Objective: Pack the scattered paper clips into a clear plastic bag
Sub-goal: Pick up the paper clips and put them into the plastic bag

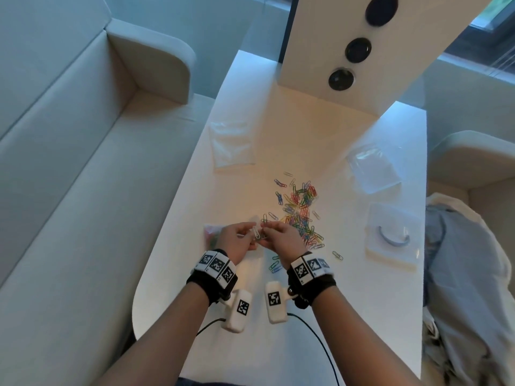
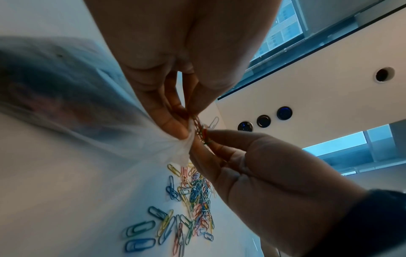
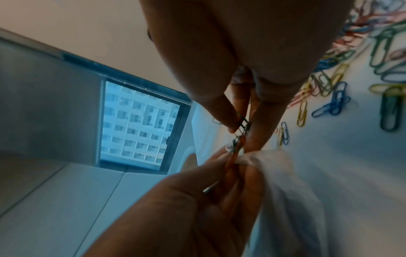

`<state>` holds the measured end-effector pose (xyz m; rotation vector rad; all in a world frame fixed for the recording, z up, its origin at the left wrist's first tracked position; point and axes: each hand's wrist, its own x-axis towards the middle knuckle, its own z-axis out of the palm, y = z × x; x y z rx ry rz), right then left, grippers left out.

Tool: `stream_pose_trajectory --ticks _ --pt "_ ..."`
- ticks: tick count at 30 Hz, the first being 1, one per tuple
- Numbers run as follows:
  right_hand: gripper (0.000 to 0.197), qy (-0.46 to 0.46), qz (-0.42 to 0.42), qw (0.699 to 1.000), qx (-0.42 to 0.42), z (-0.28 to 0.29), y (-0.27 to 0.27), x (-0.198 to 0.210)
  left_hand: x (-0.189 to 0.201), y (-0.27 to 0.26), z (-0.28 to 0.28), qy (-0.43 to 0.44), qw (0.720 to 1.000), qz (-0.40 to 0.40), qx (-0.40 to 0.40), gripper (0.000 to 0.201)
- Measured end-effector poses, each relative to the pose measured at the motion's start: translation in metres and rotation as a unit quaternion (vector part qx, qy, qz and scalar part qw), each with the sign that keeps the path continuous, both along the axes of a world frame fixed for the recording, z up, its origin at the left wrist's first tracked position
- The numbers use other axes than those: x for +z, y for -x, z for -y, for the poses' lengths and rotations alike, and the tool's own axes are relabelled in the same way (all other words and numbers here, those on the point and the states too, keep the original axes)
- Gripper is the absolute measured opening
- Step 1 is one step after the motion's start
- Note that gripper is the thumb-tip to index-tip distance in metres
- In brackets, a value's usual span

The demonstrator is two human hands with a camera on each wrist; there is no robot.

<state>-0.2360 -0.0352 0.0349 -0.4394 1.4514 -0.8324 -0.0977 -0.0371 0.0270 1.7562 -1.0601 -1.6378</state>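
A heap of coloured paper clips (image 1: 301, 213) lies on the white table (image 1: 362, 316), just beyond and right of my hands; in the left wrist view the paper clips (image 2: 193, 194) lie below the fingers. My left hand (image 1: 250, 234) pinches the mouth of a clear plastic bag (image 2: 66, 104), whose body (image 1: 212, 233) hangs left with blurred pinkish contents. My right hand (image 1: 266, 229) pinches a small bunch of clips (image 3: 240, 133) right at the bag's mouth (image 3: 259, 156). Both hands' fingertips meet there, and a white clip (image 1: 256, 232) sticks out between them.
Flat clear bags (image 1: 232, 143) (image 1: 373, 168) lie further back, and a packet with a ring shape (image 1: 390, 238) sits right. A white panel with black round buttons (image 1: 348, 48) rises at the table's far end. A sofa (image 1: 83, 162) is left, crumpled cloth (image 1: 468, 260) right.
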Motion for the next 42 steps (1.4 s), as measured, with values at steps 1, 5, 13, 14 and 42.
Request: stream_pose_trajectory --ticks 1,5,13,14,42 --pt "0.017 0.003 -0.026 0.999 0.02 0.001 0.001 -0.002 0.0 0.0 0.0 0.002 1.0 0.003 -0.001 0.027" --pt "0.028 0.029 -0.139 0.98 0.138 0.002 0.005 -0.006 -0.001 -0.002 -0.001 0.014 0.999 0.027 -0.025 0.026" --pt "0.018 0.188 -0.401 0.815 0.374 0.009 0.007 0.008 0.006 0.004 0.004 0.013 0.999 0.013 -0.028 0.026" --pt "0.022 0.19 -0.408 0.786 0.423 0.013 0.008 0.011 0.006 0.004 0.005 0.012 0.999 0.013 -0.027 0.026" --pt "0.044 0.17 -0.585 0.636 0.474 0.088 0.126 -0.042 0.012 -0.008 0.017 -0.029 1.0 -0.005 -0.001 0.028"
